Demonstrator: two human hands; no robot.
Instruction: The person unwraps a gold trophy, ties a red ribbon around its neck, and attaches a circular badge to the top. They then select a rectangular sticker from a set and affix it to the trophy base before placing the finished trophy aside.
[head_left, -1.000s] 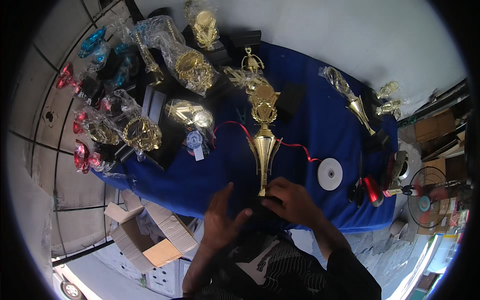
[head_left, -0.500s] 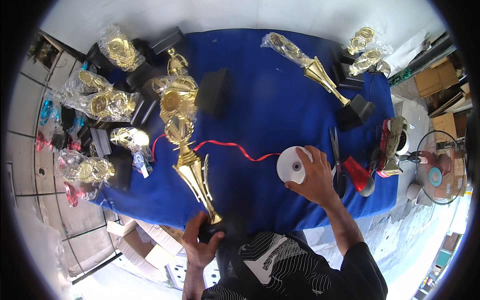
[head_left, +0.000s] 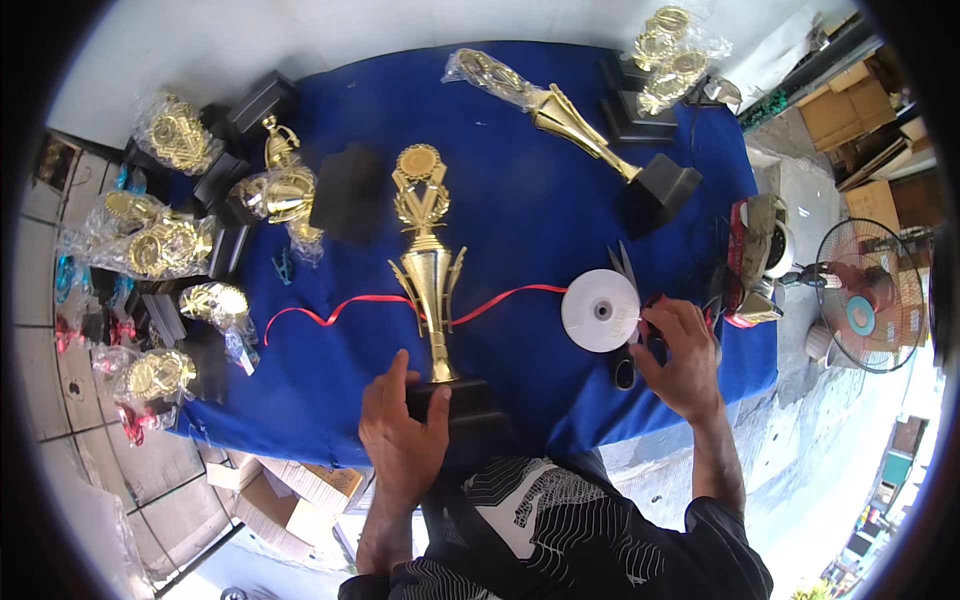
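Observation:
A gold trophy (head_left: 427, 275) with a round emblem on top lies with its black base (head_left: 470, 408) toward me. My left hand (head_left: 403, 425) grips the left part of that base between thumb and fingers. A red ribbon (head_left: 510, 295) passes behind the trophy's stem and leads to a white spool (head_left: 600, 310) on the right. Beside the spool, my right hand (head_left: 685, 355) is off it, thumb and fingers apart around the handle area of the scissors (head_left: 622, 268). The hand partly hides the scissors and a red tool lying there.
Several plastic-wrapped gold trophies (head_left: 165, 240) with black bases crowd the left side. Another trophy (head_left: 580, 130) lies at the back, near more wrapped ones (head_left: 670, 65). Blue cloth (head_left: 370, 95) covers the table. A fan (head_left: 870, 295) stands at right; opened cardboard boxes (head_left: 285, 505) sit below left.
My right hand has let go of the spool and moved right to the scissors. The spool sits farther right. The trophy has shifted away from me and right, onto the ribbon's line.

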